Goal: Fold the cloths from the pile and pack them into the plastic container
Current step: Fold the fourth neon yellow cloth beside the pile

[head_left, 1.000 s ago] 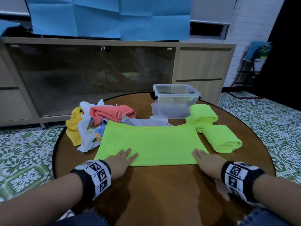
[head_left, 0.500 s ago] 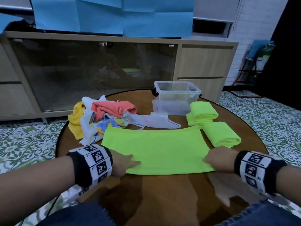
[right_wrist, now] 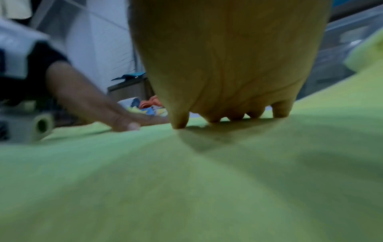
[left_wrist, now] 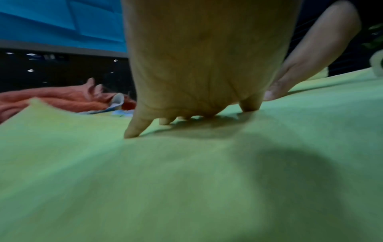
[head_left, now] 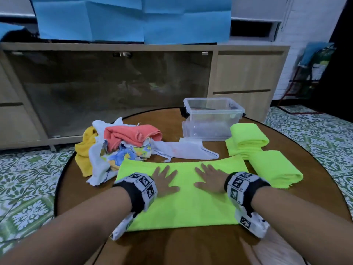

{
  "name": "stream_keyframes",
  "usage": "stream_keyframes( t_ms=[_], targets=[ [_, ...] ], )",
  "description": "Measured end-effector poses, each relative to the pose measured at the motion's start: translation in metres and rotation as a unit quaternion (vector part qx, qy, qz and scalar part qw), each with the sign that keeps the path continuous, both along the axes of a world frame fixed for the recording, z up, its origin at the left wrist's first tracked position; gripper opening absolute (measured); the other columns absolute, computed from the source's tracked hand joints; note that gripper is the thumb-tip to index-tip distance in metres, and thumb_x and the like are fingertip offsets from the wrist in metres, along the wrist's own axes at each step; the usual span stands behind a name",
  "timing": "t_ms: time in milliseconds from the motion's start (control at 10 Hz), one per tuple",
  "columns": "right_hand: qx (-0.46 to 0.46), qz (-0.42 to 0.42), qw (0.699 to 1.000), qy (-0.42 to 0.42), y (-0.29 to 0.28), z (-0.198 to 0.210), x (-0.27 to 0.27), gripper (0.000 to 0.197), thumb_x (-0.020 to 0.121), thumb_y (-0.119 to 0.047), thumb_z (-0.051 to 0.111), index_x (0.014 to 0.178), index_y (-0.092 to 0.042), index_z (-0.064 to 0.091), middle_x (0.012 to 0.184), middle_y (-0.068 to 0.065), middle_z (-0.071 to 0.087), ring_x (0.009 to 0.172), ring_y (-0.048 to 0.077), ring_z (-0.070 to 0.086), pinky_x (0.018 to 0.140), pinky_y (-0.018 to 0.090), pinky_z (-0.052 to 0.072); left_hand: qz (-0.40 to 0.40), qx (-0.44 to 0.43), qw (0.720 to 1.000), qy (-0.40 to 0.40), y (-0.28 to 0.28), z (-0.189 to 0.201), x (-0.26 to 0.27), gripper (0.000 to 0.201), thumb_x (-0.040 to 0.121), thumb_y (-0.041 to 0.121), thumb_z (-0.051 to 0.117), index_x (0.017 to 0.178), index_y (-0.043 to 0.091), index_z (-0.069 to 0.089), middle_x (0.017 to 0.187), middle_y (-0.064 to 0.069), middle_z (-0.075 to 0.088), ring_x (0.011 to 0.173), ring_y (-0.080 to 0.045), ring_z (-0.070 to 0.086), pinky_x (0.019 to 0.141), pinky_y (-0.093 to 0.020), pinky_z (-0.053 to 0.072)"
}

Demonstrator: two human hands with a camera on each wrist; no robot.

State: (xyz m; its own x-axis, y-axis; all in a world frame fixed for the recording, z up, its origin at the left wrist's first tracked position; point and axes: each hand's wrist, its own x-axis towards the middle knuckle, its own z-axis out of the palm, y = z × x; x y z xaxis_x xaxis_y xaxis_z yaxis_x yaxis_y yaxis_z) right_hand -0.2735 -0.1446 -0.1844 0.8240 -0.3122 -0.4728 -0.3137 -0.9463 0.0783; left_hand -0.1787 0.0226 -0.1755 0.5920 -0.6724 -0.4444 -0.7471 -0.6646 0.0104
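Clearly, with your left hand (head_left: 164, 180) and right hand (head_left: 209, 178) flat on the soft, limp green cloth (head_left: 183, 211), pinch its corners.

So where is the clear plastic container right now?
In the head view the plastic container stands at the table's far edge, right of centre, behind the two folded green cloths and right of the unfolded pile.

Room light: we see it dim and bluish.
Shadows: soft, under our palms.
Wrist views: blurred and grainy.
Head view: sharp in the middle, straight lines bowing at the edges.
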Motion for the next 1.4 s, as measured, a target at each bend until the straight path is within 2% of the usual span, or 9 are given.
stream_keyframes(
  t_ms=[100, 300, 400, 500, 900, 1100, 1200, 1300, 1400],
  targets=[
    [0.014, -0.068, 0.998, -0.006, -0.026, 0.0, -0.011, 0.069, 0.098, -0.054, 0.02, 0.15, -0.018, -0.009, 0.157, 0.006, -0.015, 0.146, 0.027, -0.008, 0.117, 0.044, 0.009, 0.046, -0.043, 0.998, -0.01, 0.01, -0.006, 0.011, 0.072, 0.095, 0.052, 0.035, 0.152, 0.023, 0.001, 0.159, -0.003, -0.007, 0.146, -0.024, -0.007, 0.116, -0.042, -0.005],
    [0.006, -0.14, 0.99, -0.021, -0.078, 0.004, -0.048, 0.063, 0.102, -0.042, 0.02, 0.15, -0.008, -0.004, 0.158, 0.009, -0.01, 0.146, 0.026, 0.0, 0.118, 0.036, 0.007, 0.072, 0.007, 0.996, -0.061, 0.036, 0.003, 0.037, 0.062, 0.1, 0.044, 0.03, 0.151, 0.016, 0.009, 0.158, -0.008, 0.005, 0.146, -0.025, 0.006, 0.117, -0.04, 0.006],
    [-0.043, -0.122, 0.99, -0.053, -0.083, 0.019, -0.051, 0.048, 0.103, -0.03, 0.024, 0.145, -0.008, 0.025, 0.154, 0.007, 0.023, 0.136, 0.026, 0.033, 0.109, 0.037, 0.032, 0.045, 0.067, 0.98, -0.183, 0.037, 0.017, 0.053, 0.048, 0.1, 0.029, 0.032, 0.147, 0.026, 0.023, 0.153, -0.002, 0.024, 0.141, -0.023, 0.022, 0.113, -0.046, 0.016],
    [-0.149, -0.05, 0.983, -0.094, -0.076, 0.029, -0.04, 0.04, 0.096, -0.01, 0.033, 0.134, -0.016, 0.042, 0.134, 0.006, 0.049, 0.118, 0.027, 0.049, 0.092, 0.034, 0.043, 0.026, 0.094, 0.962, -0.254, 0.042, 0.029, 0.07, 0.043, 0.096, 0.018, 0.038, 0.139, 0.024, 0.038, 0.144, 0.0, 0.039, 0.135, -0.022, 0.031, 0.111, -0.041, 0.022],
    [-0.175, -0.036, 0.981, -0.077, -0.084, 0.016, -0.023, 0.044, 0.096, -0.007, 0.035, 0.139, -0.017, 0.037, 0.136, 0.008, 0.042, 0.123, 0.028, 0.041, 0.096, 0.036, 0.041, 0.01, 0.016, 0.971, -0.24, 0.059, 0.018, 0.091, 0.04, 0.097, 0.017, 0.033, 0.135, 0.022, 0.043, 0.141, -0.002, 0.042, 0.128, -0.021, 0.042, 0.101, -0.035, 0.041],
    [-0.168, -0.053, 0.977, -0.117, -0.086, 0.018, -0.021, 0.024, 0.095, -0.02, 0.044, 0.117, -0.015, 0.053, 0.126, 0.007, 0.049, 0.117, 0.027, 0.045, 0.092, 0.035, 0.041, -0.005, -0.018, 0.966, -0.257, 0.063, 0.017, 0.095, 0.037, 0.1, 0.027, 0.03, 0.131, 0.022, 0.05, 0.14, 0.0, 0.044, 0.126, -0.021, 0.04, 0.101, -0.035, 0.037],
    [-0.074, -0.083, 0.984, -0.137, -0.088, 0.022, -0.024, 0.005, 0.092, -0.021, 0.049, 0.094, -0.017, 0.05, 0.115, 0.007, 0.056, 0.106, 0.025, 0.052, 0.08, 0.029, 0.044, -0.005, -0.08, 0.965, -0.248, 0.068, 0.019, 0.099, 0.034, 0.101, 0.031, 0.032, 0.117, 0.017, 0.059, 0.125, -0.002, 0.054, 0.116, -0.02, 0.048, 0.095, -0.033, 0.042],
    [-0.04, -0.095, 0.988, -0.118, -0.089, 0.027, -0.027, 0.003, 0.091, -0.019, 0.049, 0.091, -0.017, 0.047, 0.102, 0.005, 0.052, 0.092, 0.019, 0.046, 0.068, 0.025, 0.037, -0.011, -0.118, 0.963, -0.244, 0.074, 0.021, 0.103, 0.033, 0.098, 0.037, 0.04, 0.116, 0.018, 0.061, 0.12, -0.002, 0.058, 0.114, -0.019, 0.051, 0.093, -0.031, 0.045],
    [-0.082, -0.086, 0.986, -0.117, -0.09, 0.026, -0.029, 0.003, 0.088, -0.022, 0.05, 0.09, -0.023, 0.047, 0.108, 0.004, 0.057, 0.09, 0.019, 0.041, 0.073, 0.026, 0.036, -0.025, -0.132, 0.958, -0.253, 0.078, 0.022, 0.105, 0.033, 0.095, 0.041, 0.046, 0.117, 0.022, 0.062, 0.121, 0.002, 0.058, 0.115, -0.016, 0.051, 0.093, -0.029, 0.043]
  ],
)
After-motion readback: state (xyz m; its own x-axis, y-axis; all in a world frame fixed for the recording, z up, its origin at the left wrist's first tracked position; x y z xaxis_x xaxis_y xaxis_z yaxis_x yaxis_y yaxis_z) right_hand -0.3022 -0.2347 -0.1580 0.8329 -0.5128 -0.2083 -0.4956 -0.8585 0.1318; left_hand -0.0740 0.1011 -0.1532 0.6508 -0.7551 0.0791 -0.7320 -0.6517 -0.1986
